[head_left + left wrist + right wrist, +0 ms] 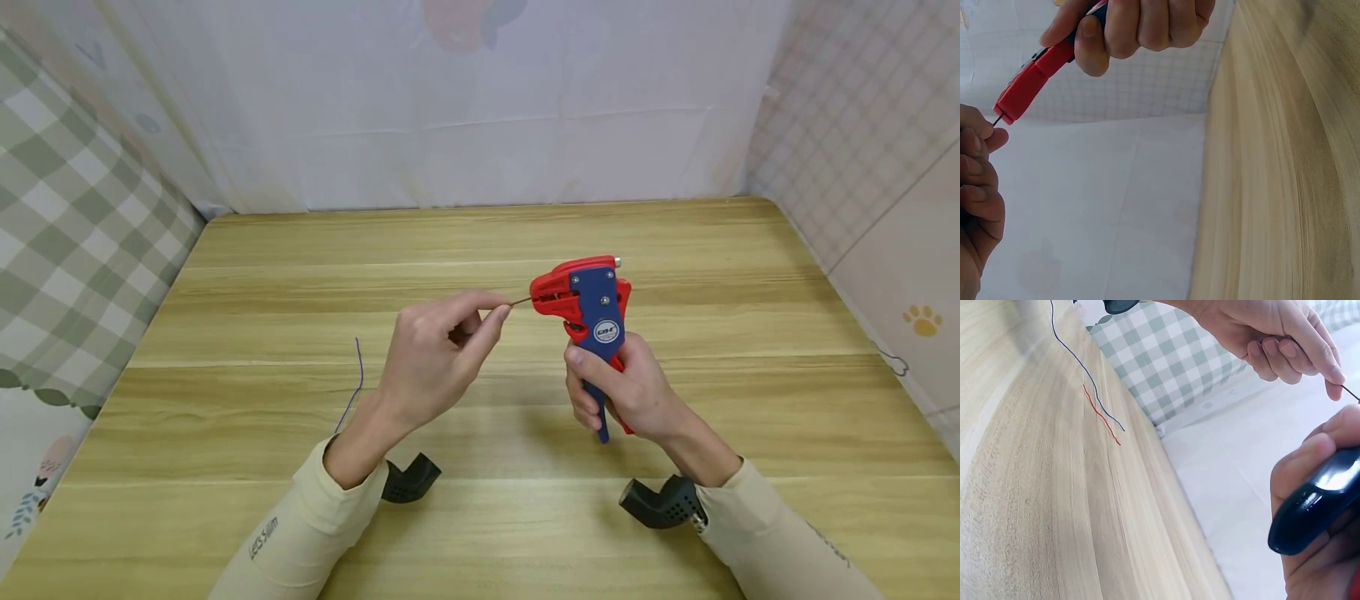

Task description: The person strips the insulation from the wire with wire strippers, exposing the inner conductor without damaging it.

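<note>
My right hand [633, 387] grips the blue handles of a red and blue wire stripper [600, 304], held upright above the table with its red nose facing left. A short stretch of thin dark wire [521, 301] runs into the front of that nose. Thumb and forefinger of my left hand [442, 354] pinch the wire just outside it; its inner end is hidden in the tool. In the left wrist view the red nose [1022, 94] sits close to the left fingertips. The right wrist view shows one dark handle [1316, 506] within the right hand.
Left of my left forearm, a blue wire [360, 375] lies on the wooden table [480, 533]. A red wire [1102, 414] crosses near it in the right wrist view. Black wrist mounts [411, 479] stick out from both sleeves. Pale cloth [480, 150] hangs behind the table.
</note>
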### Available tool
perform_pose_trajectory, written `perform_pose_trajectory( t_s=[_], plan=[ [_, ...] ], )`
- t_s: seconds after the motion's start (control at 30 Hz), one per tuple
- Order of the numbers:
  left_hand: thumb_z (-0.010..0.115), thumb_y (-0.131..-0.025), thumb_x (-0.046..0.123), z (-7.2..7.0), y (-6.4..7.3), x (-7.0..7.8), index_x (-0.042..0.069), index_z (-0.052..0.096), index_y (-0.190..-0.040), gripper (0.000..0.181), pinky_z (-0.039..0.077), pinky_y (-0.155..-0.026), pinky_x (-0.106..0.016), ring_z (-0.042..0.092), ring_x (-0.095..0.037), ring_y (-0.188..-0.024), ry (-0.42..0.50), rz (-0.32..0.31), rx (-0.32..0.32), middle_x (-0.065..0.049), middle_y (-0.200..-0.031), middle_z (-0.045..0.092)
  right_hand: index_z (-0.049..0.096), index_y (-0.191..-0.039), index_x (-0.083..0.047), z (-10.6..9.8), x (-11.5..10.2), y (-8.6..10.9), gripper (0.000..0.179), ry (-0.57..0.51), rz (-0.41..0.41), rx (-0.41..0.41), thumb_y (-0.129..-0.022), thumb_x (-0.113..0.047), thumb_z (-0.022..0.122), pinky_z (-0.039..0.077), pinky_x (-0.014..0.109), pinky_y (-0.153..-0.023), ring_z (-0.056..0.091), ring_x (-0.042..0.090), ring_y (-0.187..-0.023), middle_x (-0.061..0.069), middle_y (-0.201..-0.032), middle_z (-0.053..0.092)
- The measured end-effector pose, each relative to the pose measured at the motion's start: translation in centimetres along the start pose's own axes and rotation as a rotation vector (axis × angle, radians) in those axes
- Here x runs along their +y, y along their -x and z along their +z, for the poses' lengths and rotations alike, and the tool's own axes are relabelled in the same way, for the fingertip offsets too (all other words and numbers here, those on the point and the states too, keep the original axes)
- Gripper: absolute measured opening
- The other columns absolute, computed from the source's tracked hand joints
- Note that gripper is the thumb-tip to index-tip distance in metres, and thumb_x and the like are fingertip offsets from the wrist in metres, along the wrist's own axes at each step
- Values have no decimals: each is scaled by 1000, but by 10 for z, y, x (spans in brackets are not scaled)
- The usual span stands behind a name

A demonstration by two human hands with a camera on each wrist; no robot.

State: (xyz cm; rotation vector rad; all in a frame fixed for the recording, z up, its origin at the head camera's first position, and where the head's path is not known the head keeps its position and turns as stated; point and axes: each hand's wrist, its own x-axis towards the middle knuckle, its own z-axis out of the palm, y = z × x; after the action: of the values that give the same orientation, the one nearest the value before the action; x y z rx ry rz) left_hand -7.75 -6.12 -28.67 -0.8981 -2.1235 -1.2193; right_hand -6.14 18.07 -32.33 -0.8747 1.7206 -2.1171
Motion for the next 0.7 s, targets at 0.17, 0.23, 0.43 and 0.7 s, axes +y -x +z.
perform_pose_trajectory(
  t_s=[0.17, 0.23, 0.43, 0.7],
  plan=[
    [73, -95, 0, -2, -1, 0, -1, 78, -95, 6, 35, -48, -20, 42, -7, -48, -4, 1, -16, -1, -55, 51, 52, -96, -9, -2, 0, 0, 19, 10, 22, 3, -109, -2, 41, 51, 36, -44, 52, 23, -44, 7, -61, 51],
    [73, -95, 0, -3, -1, 0, -1, 78, -96, 6, 35, -48, -20, 42, -7, -48, 15, -12, -28, -1, -55, 51, 52, -96, -9, -3, 0, 0, 19, 11, 27, -2, -109, -1, 41, 51, 36, -45, 52, 23, -44, 7, -61, 51],
    [73, -96, 2, -8, -1, 0, -1, 79, -99, 7, 33, -48, -21, 39, -6, -49, 114, -113, -65, 1, -55, 49, 51, -91, -7, -3, 0, 0, 21, 27, 30, -8, -109, -1, 41, 51, 36, -45, 52, 23, -44, 8, -60, 50],
    [72, -96, 2, -10, -1, 1, 0, 80, -99, 8, 32, -48, -21, 38, -6, -48, 164, -185, -71, 3, -54, 47, 52, -95, -8, -4, -1, 0, 19, 39, 13, 12, -109, -1, 42, 51, 37, -45, 54, 23, -44, 9, -61, 51]
  ],
)
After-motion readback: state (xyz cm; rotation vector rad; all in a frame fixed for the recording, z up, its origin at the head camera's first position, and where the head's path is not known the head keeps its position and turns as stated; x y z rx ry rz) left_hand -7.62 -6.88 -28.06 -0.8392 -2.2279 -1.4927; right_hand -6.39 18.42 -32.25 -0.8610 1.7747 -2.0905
